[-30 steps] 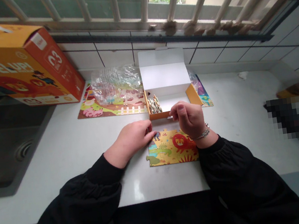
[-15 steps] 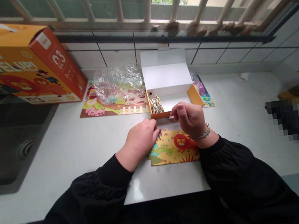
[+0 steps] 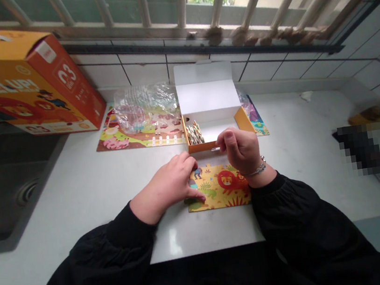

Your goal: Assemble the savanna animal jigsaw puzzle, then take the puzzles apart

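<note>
A partly joined jigsaw puzzle (image 3: 215, 199) with a red lion and a green crocodile lies flat on the counter in front of me. My left hand (image 3: 172, 181) rests at its left edge. The thumb is stretched over the crocodile side and the fingers bend near the upper left corner, apart from the thumb. Over the upper right part of the puzzle is my right hand (image 3: 242, 151), closed with curled fingers beside the front of the open box; whatever it might hold is hidden. Puzzle pieces (image 3: 195, 133) stand in a row inside the left end of that box (image 3: 202, 147).
Behind my left hand lies a farm picture sheet (image 3: 133, 143) under crumpled clear plastic (image 3: 146, 106). Another colourful sheet (image 3: 261, 123) shows right of the box. A large orange carton (image 3: 80, 92) stands at the back left, by the sink (image 3: 8, 187). A blurred-out dark object (image 3: 365, 148) lies right.
My left thumb has moved down from the puzzle's upper left corner onto its crocodile side, spreading away from the fingers. My right hand has stayed closed in about the same place.
</note>
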The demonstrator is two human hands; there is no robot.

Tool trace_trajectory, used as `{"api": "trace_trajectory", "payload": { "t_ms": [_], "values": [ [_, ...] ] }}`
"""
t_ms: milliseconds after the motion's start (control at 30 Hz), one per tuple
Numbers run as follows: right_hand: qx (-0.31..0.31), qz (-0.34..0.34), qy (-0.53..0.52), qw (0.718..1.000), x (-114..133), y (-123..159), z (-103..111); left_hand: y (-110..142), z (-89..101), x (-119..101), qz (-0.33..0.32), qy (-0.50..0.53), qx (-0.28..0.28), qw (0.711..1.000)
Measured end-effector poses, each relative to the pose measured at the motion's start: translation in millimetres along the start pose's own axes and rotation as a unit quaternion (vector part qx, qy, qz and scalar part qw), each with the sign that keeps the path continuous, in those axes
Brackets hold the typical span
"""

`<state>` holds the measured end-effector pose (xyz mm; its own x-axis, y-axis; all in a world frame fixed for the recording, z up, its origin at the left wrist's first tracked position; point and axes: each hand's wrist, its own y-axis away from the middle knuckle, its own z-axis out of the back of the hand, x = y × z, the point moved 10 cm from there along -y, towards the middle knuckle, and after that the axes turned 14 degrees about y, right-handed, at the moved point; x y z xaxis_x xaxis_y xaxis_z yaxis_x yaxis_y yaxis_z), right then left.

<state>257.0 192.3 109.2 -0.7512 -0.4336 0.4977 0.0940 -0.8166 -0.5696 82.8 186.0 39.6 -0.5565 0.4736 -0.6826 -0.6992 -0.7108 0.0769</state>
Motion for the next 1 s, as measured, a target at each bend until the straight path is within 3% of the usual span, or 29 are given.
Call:
{"api": "trace_trajectory", "payload": {
  "t_ms": [233, 367, 500, 667, 867, 1000],
  "values": [
    [-0.021, 0.019, 0.016, 0.999, 0.7, -3.7, 15.6, 1.1, 5.2, 7.3, 0.01, 0.072, -0.008, 0.997],
    [-0.03, -0.025, 0.005, 0.999, -16.0, -4.8, 35.4, 5.0, 6.0, 15.7, 0.05, 0.133, 0.014, 0.99],
    [0.061, -0.02, -0.013, 0.998, -24.2, 0.0, 32.8, 10.3, 12.7, 19.9, 0.056, 0.154, 0.011, 0.986],
    [0.173, 0.045, 0.108, 0.978, -19.7, 11.6, 12.0, 14.1, 21.6, 24.7, 0.041, 0.158, 0.013, 0.987],
    [0.291, 0.032, 0.082, 0.953, -30.6, 20.1, -13.3, 14.6, 28.6, 28.6, 0.06, 0.144, 0.023, 0.988],
    [0.368, -0.012, 0.045, 0.929, -43.5, 31.4, -27.4, 15.3, 32.2, 27.3, 0.067, 0.157, 0.024, 0.985]
  ]
}}
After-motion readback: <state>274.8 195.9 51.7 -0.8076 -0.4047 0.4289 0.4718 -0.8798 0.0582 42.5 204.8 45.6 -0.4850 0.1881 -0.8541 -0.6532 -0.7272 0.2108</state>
